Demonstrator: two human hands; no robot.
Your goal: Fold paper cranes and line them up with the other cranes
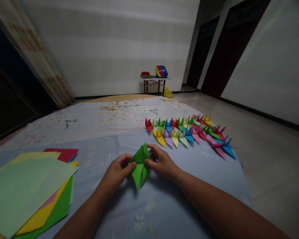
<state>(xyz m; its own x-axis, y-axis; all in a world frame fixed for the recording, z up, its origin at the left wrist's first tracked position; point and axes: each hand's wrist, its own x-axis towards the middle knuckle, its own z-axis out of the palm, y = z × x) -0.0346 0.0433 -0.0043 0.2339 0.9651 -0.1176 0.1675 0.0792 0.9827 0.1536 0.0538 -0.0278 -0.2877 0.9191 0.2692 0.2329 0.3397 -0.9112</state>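
A partly folded green paper piece (140, 162) is held between both hands over the blue cloth, its two narrow points toward me and a wider flap at the top. My left hand (118, 171) pinches its left edge, thumb on the front. On the right edge, my right hand (163, 162) grips it with thumb and fingers. Folded paper cranes (175, 137) in several colours stand in rows beyond my right hand. To the left lies a stack of coloured paper sheets (30, 186), pale green on top.
The round table is covered by a blue flowered cloth (94, 146) and a white flowered cloth (89, 116). Against the far wall, a small table (154, 79) carries a colourful bag (161, 71) and a red object (145, 73). A yellow bag (167, 92) lies on the floor.
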